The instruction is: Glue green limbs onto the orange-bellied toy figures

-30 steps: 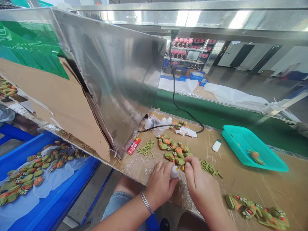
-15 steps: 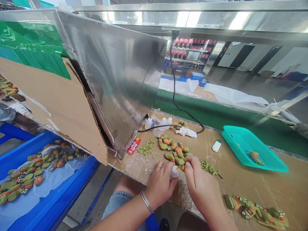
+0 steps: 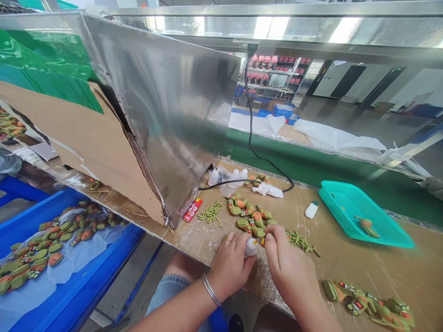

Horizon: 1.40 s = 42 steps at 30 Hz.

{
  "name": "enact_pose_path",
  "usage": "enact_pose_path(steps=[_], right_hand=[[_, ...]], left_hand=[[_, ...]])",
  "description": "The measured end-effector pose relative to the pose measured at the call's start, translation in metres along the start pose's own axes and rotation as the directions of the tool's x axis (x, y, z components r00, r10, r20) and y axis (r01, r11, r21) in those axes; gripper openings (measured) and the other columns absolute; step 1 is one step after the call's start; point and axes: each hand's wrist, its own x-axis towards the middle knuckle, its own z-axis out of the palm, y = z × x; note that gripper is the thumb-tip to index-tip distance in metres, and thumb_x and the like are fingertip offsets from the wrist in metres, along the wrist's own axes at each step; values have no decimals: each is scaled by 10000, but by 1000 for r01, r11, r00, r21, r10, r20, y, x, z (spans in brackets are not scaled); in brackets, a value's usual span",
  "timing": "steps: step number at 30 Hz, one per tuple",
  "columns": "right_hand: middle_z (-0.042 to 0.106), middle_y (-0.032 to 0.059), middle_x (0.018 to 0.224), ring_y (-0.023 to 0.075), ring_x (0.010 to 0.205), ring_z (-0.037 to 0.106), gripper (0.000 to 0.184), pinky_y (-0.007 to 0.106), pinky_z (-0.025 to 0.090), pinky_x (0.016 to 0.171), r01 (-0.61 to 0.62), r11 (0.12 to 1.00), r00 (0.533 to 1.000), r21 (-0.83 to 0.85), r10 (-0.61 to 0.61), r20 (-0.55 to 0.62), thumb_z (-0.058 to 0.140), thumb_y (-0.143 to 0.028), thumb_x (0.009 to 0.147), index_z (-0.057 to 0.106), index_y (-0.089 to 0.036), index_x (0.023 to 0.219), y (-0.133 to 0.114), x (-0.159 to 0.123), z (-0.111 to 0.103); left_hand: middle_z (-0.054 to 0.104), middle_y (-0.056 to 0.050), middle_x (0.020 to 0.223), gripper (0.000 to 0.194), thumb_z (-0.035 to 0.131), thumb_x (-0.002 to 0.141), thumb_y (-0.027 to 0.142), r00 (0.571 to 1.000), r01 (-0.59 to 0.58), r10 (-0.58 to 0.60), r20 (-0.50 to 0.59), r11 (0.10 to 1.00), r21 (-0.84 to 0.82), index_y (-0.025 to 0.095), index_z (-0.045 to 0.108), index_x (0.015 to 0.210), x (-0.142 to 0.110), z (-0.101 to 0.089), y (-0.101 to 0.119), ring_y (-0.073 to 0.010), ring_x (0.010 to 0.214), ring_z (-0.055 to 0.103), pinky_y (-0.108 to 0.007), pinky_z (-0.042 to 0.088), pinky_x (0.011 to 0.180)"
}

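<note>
Beyond the white plastic bottle (image 3: 250,249) in the bare left hand (image 3: 228,265), green-and-orange moulded figurines (image 3: 256,217) cluster on the brown cardboard-covered tabletop (image 3: 367,263); thin curved green pieces (image 3: 210,212) lie left and right of them; farther right stands a turquoise perforated plastic basket (image 3: 360,198), an orange-and-green piece (image 3: 368,226) inside.

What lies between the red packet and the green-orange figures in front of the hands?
In the head view, a loose pile of small curved green pieces lies between the red packet and the figures.
</note>
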Motion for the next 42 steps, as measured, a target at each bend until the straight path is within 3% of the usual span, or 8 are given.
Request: enact_pose_path(steps=[23, 30, 34, 38, 42], right_hand=[[655, 12, 612, 253, 588, 647, 195, 271, 278, 490, 4, 1000, 1000, 2, -4, -29, 243, -252, 956, 436, -235, 967, -1, 1, 0], [640, -1, 622, 231, 591, 628, 266, 271, 322, 503, -4, 989, 999, 146, 11, -44, 190, -333, 960, 440, -244, 969, 1, -2, -2], [636, -20, 670, 205, 628, 627, 391, 269, 399, 541, -78, 958, 993, 274, 98, -60, 117, -507, 949, 421, -261, 934, 27, 5, -2], [658, 47, 777, 267, 711, 636, 359, 321, 420, 586, -207, 954, 971, 216, 227, -72, 219, -504, 922, 460, -237, 925, 81, 23, 3], [658, 139, 819, 353, 749, 618, 352, 414, 442, 609, -315, 938, 940, 144, 329, -87, 372, -482, 845, 545, -180, 893, 133, 38, 6]], left_hand=[[606, -102, 1043, 297, 464, 852, 243, 1000, -9, 9, -28, 1000, -8, 199, 454, 1145, -1, 0, -1, -276, 965, 529, -463, 465, 818], [603, -98, 1063, 312, 481, 842, 228, 1000, 6, -6, -12, 999, -44, 206, 463, 1153, -1, 0, -1, -279, 993, 522, -480, 451, 853], [602, -114, 1089, 343, 504, 826, 204, 1000, 27, -27, -7, 996, -80, 180, 469, 1167, -2, 0, -1, -291, 1021, 508, -501, 432, 874], [609, -113, 1125, 370, 541, 801, 182, 998, 66, -68, -8, 986, -150, 180, 485, 1167, 0, -2, -3, -277, 1048, 517, -484, 418, 916], [604, -120, 1173, 412, 553, 791, 165, 981, 180, -193, -29, 952, -247, 180, 466, 1193, -2, -14, 7, -253, 1076, 543, -452, 433, 936]])
